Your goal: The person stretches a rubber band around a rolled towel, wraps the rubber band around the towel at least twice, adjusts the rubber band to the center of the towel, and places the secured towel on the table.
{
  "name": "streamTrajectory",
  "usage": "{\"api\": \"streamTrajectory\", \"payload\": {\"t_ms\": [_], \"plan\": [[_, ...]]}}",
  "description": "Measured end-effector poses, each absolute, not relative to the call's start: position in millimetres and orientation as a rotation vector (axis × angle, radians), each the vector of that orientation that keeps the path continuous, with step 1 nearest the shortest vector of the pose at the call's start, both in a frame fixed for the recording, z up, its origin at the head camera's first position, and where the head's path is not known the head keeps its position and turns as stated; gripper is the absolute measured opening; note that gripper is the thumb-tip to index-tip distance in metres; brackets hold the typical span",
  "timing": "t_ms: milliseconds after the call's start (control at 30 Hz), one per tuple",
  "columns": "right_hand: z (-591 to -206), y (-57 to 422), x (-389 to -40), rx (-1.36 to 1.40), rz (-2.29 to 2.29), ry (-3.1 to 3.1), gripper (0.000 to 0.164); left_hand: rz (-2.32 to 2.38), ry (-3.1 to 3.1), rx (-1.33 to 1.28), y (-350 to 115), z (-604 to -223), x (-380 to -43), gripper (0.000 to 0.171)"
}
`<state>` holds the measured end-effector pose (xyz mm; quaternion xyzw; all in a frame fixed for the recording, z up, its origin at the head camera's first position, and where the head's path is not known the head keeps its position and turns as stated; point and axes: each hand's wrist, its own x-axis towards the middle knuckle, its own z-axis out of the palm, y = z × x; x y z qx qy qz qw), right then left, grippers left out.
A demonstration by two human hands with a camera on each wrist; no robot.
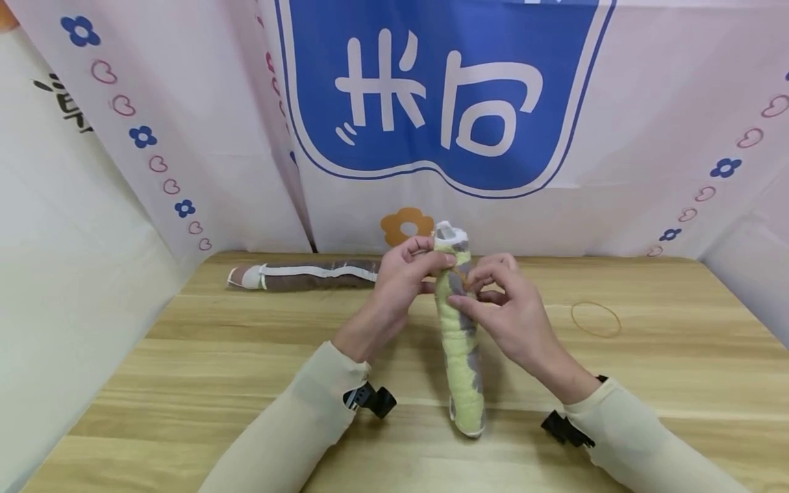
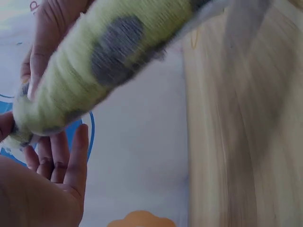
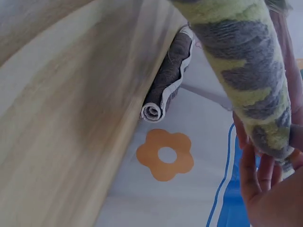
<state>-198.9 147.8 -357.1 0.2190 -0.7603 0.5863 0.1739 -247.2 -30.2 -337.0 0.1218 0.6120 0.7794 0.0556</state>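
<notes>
A rolled-up fuzzy cloth, yellow with grey patches and a white edge, is held lengthwise over the table with its far end raised. Near that end my left hand grips it, thumb in front and fingers behind, as the left wrist view also shows. From the other side my right hand holds the roll, its thumb lying on the front. A thin orange rubber band shows against the roll at the right fingertips, partly hidden by them. In the right wrist view the roll covers part of the hands.
A dark brown roll with a white edge lies at the back of the wooden table, left of my hands. To the right lies a loose rubber band. A printed cloth backdrop hangs behind the table's far edge.
</notes>
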Motion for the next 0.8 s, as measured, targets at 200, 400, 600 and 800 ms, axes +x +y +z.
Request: {"api": "streamTrajectory", "payload": {"t_ms": [200, 400, 600, 800], "plan": [[-361.6, 147.1, -202.3, 0.883, 1.236, -2.061, 0.03, 2.349, 1.906, 0.288, -29.3, -336.5, -246.8, 0.021], [-364.3, 148.2, -204.9, 0.939, 0.879, -2.027, 0.029, 2.319, 2.005, 0.318, -31.9, -336.9, -245.8, 0.028], [-359.4, 149.7, -199.4, 0.745, 1.125, -2.227, 0.025, 2.282, 2.157, 0.443, -31.3, -333.5, -240.9, 0.034], [-358.0, 144.6, -193.0, 0.66, 0.763, -2.251, 0.045, 2.26, 2.224, 0.482, -29.8, -332.8, -237.2, 0.034]]}}
